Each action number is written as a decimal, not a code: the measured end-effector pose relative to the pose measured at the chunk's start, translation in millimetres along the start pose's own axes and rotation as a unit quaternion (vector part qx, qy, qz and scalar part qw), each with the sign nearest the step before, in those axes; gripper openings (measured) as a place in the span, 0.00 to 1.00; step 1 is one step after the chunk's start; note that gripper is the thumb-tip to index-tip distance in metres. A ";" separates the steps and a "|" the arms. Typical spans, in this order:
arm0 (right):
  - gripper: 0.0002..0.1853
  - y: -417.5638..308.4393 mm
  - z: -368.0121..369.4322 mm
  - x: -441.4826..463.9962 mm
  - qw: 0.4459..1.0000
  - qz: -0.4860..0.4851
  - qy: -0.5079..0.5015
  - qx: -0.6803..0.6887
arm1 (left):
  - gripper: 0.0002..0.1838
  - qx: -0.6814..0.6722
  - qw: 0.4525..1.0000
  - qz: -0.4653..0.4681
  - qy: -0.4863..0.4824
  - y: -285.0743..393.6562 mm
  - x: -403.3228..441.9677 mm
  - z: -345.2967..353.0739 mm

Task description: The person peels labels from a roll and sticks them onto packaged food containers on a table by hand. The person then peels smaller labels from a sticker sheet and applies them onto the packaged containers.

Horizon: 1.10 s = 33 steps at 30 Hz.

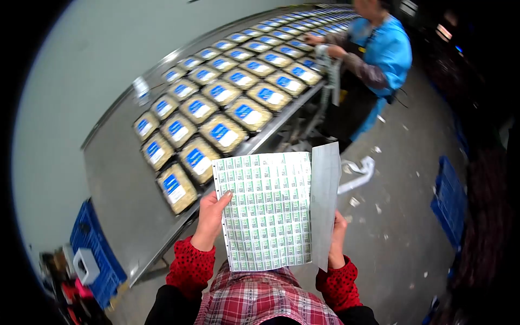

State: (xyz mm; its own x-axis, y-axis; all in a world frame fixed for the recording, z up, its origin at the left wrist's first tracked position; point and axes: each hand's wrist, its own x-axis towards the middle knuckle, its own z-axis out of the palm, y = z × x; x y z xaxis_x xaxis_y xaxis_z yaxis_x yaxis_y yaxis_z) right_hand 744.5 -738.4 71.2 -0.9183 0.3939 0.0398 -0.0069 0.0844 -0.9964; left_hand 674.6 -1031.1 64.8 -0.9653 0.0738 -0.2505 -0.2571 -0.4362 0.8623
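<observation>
A sheet of small green-and-white printed labels [265,211] is spread in front of my body. My left hand [211,216] grips its left edge, thumb on top and the other fingers behind. Along the sheet's right side runs a plain grey-white strip [325,206], either a folded-over edge or a separate backing; I cannot tell which. My right hand [338,238] is closed at that strip, its fingers partly hidden behind it. Beyond the sheet, rows of packed trays [225,135] with blue-and-white labels lie on a metal table.
The metal table [116,187] stretches from the left toward the far right. Across it, a person in blue [387,54] handles a label strip by the trays. Blue crates [97,254] stand lower left, and another blue crate [449,200] at right. Paper scraps [363,170] litter the floor.
</observation>
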 end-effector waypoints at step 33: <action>0.10 -20.9 448.3 -21.6 0.916 -0.031 -0.388 -0.096 | 0.33 0.594 0.566 0.211 0.532 123.8 -75.1 -438.6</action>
State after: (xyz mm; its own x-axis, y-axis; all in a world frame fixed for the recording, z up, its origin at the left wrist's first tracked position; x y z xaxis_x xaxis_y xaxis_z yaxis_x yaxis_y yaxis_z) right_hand 587.0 -1159.0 57.6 -0.9239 -0.3801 -0.0429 -0.0682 0.2739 -0.9593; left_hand 735.3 -1484.0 -2.7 -0.5414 -0.6691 0.5092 -0.4738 0.7430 0.4727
